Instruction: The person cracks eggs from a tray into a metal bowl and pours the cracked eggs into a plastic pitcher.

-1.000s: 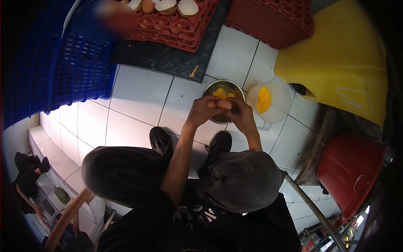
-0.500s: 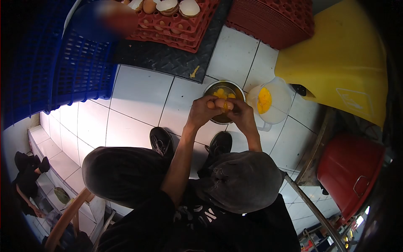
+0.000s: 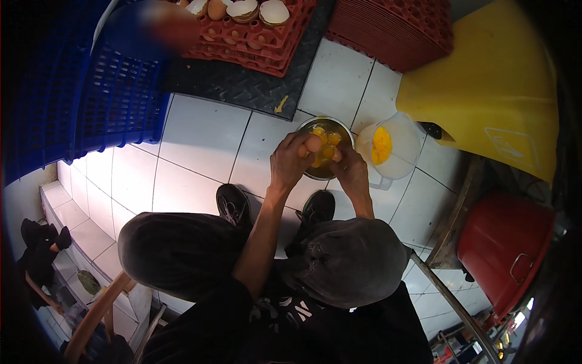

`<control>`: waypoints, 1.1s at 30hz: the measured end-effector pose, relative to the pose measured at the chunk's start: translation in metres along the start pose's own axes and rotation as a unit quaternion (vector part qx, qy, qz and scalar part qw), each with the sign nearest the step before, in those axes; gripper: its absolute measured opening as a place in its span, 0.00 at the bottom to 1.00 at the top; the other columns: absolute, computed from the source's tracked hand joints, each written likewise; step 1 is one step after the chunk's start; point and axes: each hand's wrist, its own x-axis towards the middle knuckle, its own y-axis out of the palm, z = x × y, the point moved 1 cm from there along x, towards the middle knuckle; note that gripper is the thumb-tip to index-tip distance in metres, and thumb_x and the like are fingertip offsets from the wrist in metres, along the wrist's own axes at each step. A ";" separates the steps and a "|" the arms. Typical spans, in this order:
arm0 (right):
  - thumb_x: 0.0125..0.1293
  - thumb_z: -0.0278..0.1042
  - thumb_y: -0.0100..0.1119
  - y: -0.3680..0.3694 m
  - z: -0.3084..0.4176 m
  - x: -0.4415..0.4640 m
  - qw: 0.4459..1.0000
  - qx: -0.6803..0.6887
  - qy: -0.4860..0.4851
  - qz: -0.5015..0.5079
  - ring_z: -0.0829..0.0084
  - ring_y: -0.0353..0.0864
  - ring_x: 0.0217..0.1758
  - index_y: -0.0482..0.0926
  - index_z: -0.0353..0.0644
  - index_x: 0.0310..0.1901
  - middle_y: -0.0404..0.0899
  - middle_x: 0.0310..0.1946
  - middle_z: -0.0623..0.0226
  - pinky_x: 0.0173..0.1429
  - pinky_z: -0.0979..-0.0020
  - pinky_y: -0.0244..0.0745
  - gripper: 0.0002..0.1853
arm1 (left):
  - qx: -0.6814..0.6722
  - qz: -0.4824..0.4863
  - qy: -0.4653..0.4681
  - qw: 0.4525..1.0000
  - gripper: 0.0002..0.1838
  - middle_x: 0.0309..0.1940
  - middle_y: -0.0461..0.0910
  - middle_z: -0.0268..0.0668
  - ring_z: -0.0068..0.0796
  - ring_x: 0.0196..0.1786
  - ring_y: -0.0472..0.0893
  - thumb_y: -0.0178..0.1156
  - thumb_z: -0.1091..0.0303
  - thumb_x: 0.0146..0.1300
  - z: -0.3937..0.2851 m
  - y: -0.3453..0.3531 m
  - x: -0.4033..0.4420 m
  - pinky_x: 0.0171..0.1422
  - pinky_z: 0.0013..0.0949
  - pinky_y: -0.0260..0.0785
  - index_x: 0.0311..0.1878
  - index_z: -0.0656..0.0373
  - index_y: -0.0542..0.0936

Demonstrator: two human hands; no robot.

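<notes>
Over a round metal bowl (image 3: pixel 348 137) on the tiled floor, my hands are a little apart. My left hand (image 3: pixel 288 164), at the bowl's left rim, is closed round a brown eggshell (image 3: pixel 313 143) and a second brown egg (image 3: pixel 302 151); whether that second one is whole I cannot tell. My right hand (image 3: pixel 353 175), at the right rim, pinches a small piece of brown shell (image 3: pixel 337 156). Several yolks (image 3: pixel 328 151) lie in clear egg white in the bowl. Just right of it stands a translucent plastic jug (image 3: pixel 405 145) with a yellow-orange mass (image 3: pixel 382 145) showing in it.
Red egg trays (image 3: pixel 276 54) with broken shells and eggs rest on a black ridged platform (image 3: pixel 242 91). More stacked red trays (image 3: pixel 394 36), a yellow plastic object (image 3: pixel 485 79) and a red tub (image 3: pixel 506 249) are right. Blue crates (image 3: pixel 115 91) stand left. Another person (image 3: pixel 39 258) is far left.
The cracked egg held between both hands has come apart; its yolk has dropped into the bowl. My hands have separated slightly, each with shell in it.
</notes>
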 end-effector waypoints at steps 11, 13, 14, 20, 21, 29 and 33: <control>0.51 0.27 0.67 0.015 -0.008 -0.004 0.983 0.174 0.053 0.016 0.65 0.84 0.41 0.72 0.38 0.49 0.82 0.37 0.57 0.47 0.68 0.78 0.22 | -0.054 -0.063 0.123 0.989 0.23 0.48 0.79 0.42 0.39 0.49 0.81 0.68 0.75 0.45 -0.004 -0.006 -0.005 0.54 0.35 0.75 0.49 0.60 0.80; 0.51 0.25 0.69 0.015 0.000 -0.001 0.976 0.210 0.055 0.022 0.67 0.83 0.46 0.70 0.40 0.50 0.81 0.42 0.58 0.50 0.69 0.78 0.24 | -0.101 -0.043 0.099 0.989 0.23 0.48 0.79 0.42 0.38 0.49 0.81 0.69 0.75 0.46 -0.009 -0.010 -0.005 0.53 0.34 0.75 0.50 0.61 0.80; 0.51 0.25 0.69 0.014 0.006 0.000 0.976 0.209 0.054 0.020 0.67 0.83 0.46 0.70 0.40 0.50 0.81 0.42 0.58 0.50 0.69 0.78 0.24 | -0.146 -0.022 0.072 0.986 0.23 0.48 0.80 0.41 0.36 0.50 0.80 0.69 0.74 0.48 -0.011 -0.011 -0.004 0.53 0.33 0.74 0.50 0.62 0.79; 0.49 0.21 0.72 0.014 0.011 0.001 0.941 0.338 0.006 0.015 0.67 0.78 0.54 0.70 0.42 0.58 0.77 0.49 0.59 0.52 0.68 0.77 0.32 | -0.363 0.116 -0.117 0.917 0.20 0.45 0.80 0.35 0.19 0.39 0.79 0.68 0.70 0.56 0.030 0.014 -0.005 0.37 0.23 0.72 0.53 0.61 0.78; 0.49 0.21 0.73 0.012 0.011 0.000 0.949 0.314 -0.012 0.028 0.66 0.77 0.55 0.69 0.43 0.61 0.76 0.50 0.59 0.53 0.68 0.77 0.36 | -0.370 0.151 -0.137 0.906 0.19 0.45 0.80 0.35 0.21 0.43 0.79 0.67 0.69 0.58 0.026 0.009 -0.005 0.43 0.24 0.72 0.53 0.62 0.78; 0.48 0.19 0.69 -0.035 0.054 0.023 0.982 0.160 -0.050 0.086 0.61 0.79 0.52 0.73 0.42 0.57 0.75 0.48 0.57 0.53 0.67 0.78 0.31 | -0.452 0.176 -0.140 0.863 0.24 0.23 0.71 0.24 0.13 0.26 0.67 0.62 0.59 0.65 0.009 -0.004 0.000 0.28 0.21 0.61 0.60 0.62 0.74; 0.50 0.26 0.69 -0.095 0.137 0.074 0.988 0.090 -0.125 0.001 0.62 0.79 0.50 0.73 0.37 0.55 0.77 0.47 0.56 0.48 0.67 0.76 0.27 | -0.480 0.122 -0.173 0.852 0.26 0.26 0.73 0.26 0.15 0.27 0.70 0.61 0.61 0.65 0.030 0.012 0.004 0.32 0.22 0.65 0.63 0.64 0.71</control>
